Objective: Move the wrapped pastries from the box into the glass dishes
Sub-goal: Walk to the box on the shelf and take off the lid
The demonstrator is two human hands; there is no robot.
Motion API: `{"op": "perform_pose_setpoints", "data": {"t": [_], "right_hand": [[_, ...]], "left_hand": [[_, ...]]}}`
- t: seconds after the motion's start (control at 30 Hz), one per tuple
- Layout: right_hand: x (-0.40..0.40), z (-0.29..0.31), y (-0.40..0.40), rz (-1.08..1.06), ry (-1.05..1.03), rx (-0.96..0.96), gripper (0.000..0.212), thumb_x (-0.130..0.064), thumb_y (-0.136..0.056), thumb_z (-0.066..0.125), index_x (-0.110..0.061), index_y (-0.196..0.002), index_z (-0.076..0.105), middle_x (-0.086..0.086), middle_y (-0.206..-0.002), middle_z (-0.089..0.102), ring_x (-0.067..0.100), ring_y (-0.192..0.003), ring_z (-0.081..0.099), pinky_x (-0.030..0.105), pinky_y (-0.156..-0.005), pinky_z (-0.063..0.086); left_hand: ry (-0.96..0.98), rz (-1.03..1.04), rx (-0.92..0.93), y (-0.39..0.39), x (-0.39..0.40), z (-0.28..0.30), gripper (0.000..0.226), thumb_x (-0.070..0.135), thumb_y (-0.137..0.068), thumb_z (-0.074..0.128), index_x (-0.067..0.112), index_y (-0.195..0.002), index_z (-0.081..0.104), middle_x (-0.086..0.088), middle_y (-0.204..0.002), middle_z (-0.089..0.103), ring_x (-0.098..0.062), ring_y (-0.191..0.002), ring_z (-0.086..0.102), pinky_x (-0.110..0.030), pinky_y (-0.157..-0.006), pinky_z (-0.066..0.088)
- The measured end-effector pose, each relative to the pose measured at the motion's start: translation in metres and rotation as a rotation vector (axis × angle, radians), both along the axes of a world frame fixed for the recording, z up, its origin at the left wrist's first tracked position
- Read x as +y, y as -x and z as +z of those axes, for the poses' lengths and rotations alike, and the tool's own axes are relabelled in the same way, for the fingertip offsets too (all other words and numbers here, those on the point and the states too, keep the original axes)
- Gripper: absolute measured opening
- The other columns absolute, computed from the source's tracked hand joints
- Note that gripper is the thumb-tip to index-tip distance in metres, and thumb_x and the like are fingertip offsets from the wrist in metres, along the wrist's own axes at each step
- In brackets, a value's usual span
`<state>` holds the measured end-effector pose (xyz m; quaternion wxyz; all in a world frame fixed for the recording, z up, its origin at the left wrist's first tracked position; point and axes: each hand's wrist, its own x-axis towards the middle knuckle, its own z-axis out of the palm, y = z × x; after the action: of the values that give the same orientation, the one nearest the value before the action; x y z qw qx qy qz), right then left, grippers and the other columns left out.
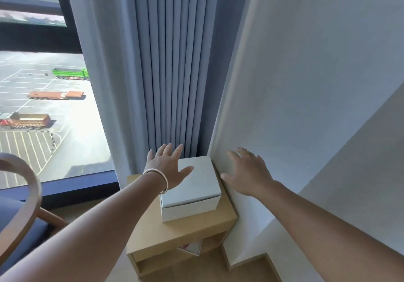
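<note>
Clearly nothing is unpacked yet: the white cardboard box (192, 185) sits with its lid closed on a small wooden table (192, 233), pushed back into the corner where the blue curtain (170, 63) meets the white wall (295, 85). That spot leaves the box's right side almost against the wall, so there is little room to slide fingers down there, and this probably explains why the two hands come at it differently.

The left hand (167, 168), with a pale bracelet (161, 178) at the wrist, is spread wide over the box's far left corner, thumb reaching across the lid; whether the palm actually touches the lid I cannot tell. The right hand (247, 172) is also open, fingers relaxed and apart, holding nothing, hovering just to the right of the box in front of the wall. So the box lies between the two hands, lower and slightly nearer the left one.

No pastries or glass dishes show here, so the task seems to be at its very start: taking hold of the box or lifting its lid. A shelf under the tabletop holds something pale (192, 247) that is too hidden to name. A curved wooden chair back (24, 185) stands at the left, beside the window (43, 115).
</note>
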<state>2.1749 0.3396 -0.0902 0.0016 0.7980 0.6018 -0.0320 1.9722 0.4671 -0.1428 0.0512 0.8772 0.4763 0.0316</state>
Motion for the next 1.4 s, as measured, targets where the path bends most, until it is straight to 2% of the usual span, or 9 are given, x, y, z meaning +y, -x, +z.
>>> {"op": "perform_pose_setpoints", "data": {"t": [0.2, 0.37, 0.5, 0.63, 0.9, 1.13, 1.27, 1.4], "right_hand": [[0.094, -0.017, -0.016, 0.013, 0.060, 0.011, 0.072, -0.055, -0.091, 0.050, -0.024, -0.150, 0.023, 0.005, -0.159, 0.020, 0.025, -0.144, 0.020, 0.047, -0.116, 0.017], [0.145, -0.042, -0.005, 0.092, 0.138, 0.022, 0.073, -0.055, -0.092, 0.049, -0.024, -0.151, 0.021, 0.005, -0.158, 0.021, 0.024, -0.143, 0.022, 0.048, -0.115, 0.020], [0.176, -0.065, 0.007, 0.152, 0.175, 0.042, 0.072, -0.056, -0.092, 0.048, -0.024, -0.151, 0.021, 0.004, -0.158, 0.021, 0.023, -0.143, 0.022, 0.049, -0.114, 0.021], [0.195, -0.093, 0.012, 0.198, 0.210, 0.041, 0.071, -0.056, -0.093, 0.046, -0.025, -0.151, 0.021, 0.006, -0.159, 0.020, 0.024, -0.143, 0.022, 0.044, -0.114, 0.021], [0.212, -0.184, -0.006, 0.204, 0.338, 0.097, 0.072, -0.056, -0.093, 0.045, -0.024, -0.153, 0.019, 0.006, -0.161, 0.017, 0.024, -0.145, 0.018, 0.049, -0.116, 0.019], [0.222, -0.255, -0.053, 0.042, 0.299, 0.177, 0.072, -0.052, -0.094, 0.049, -0.023, -0.153, 0.019, 0.010, -0.161, 0.015, 0.030, -0.146, 0.015, 0.045, -0.116, 0.024], [0.224, -0.281, -0.084, -0.073, 0.292, 0.217, 0.074, -0.053, -0.095, 0.048, -0.024, -0.154, 0.014, 0.009, -0.162, 0.010, 0.030, -0.146, 0.013, 0.044, -0.115, 0.025], [0.231, -0.300, -0.099, -0.138, 0.320, 0.328, 0.077, -0.058, -0.094, 0.046, -0.026, -0.154, 0.011, 0.008, -0.162, 0.007, 0.031, -0.146, 0.017, 0.047, -0.112, 0.032]], "left_hand": [[0.062, 0.019, -0.040, -0.015, 0.080, -0.026, 0.080, 0.071, -0.089, 0.027, 0.028, -0.152, 0.002, -0.004, -0.160, 0.012, -0.024, -0.147, 0.003, -0.052, -0.117, 0.008], [0.130, 0.082, -0.052, 0.002, 0.114, -0.053, 0.081, 0.071, -0.089, 0.028, 0.028, -0.152, 0.003, -0.005, -0.160, 0.013, -0.025, -0.147, 0.004, -0.053, -0.117, 0.007], [0.195, 0.159, -0.050, 0.021, 0.125, -0.078, 0.081, 0.072, -0.088, 0.028, 0.029, -0.152, 0.003, -0.004, -0.160, 0.012, -0.025, -0.147, 0.004, -0.053, -0.117, 0.007], [0.247, 0.232, -0.039, 0.035, 0.127, -0.105, 0.081, 0.074, -0.086, 0.027, 0.031, -0.151, 0.003, -0.005, -0.159, 0.014, -0.024, -0.147, 0.005, -0.051, -0.116, 0.007], [0.452, 0.402, -0.023, 0.019, 0.117, -0.171, 0.083, 0.072, -0.087, 0.029, 0.029, -0.152, 0.002, -0.005, -0.160, 0.013, -0.023, -0.147, 0.005, -0.051, -0.118, 0.008], [0.676, 0.612, -0.251, -0.020, 0.109, -0.231, 0.091, 0.065, -0.087, 0.047, 0.020, -0.153, 0.001, -0.003, -0.160, 0.017, -0.025, -0.143, 0.021, -0.046, -0.115, 0.026], [0.670, 0.615, -0.234, -0.032, 0.111, -0.254, 0.091, 0.063, -0.087, 0.048, 0.016, -0.152, 0.005, -0.004, -0.158, 0.022, -0.025, -0.140, 0.028, -0.045, -0.113, 0.030], [0.725, 0.651, -0.307, -0.040, 0.116, -0.269, 0.091, 0.060, -0.087, 0.052, 0.016, -0.152, 0.006, -0.004, -0.154, 0.029, -0.026, -0.135, 0.036, -0.046, -0.108, 0.037]]}}
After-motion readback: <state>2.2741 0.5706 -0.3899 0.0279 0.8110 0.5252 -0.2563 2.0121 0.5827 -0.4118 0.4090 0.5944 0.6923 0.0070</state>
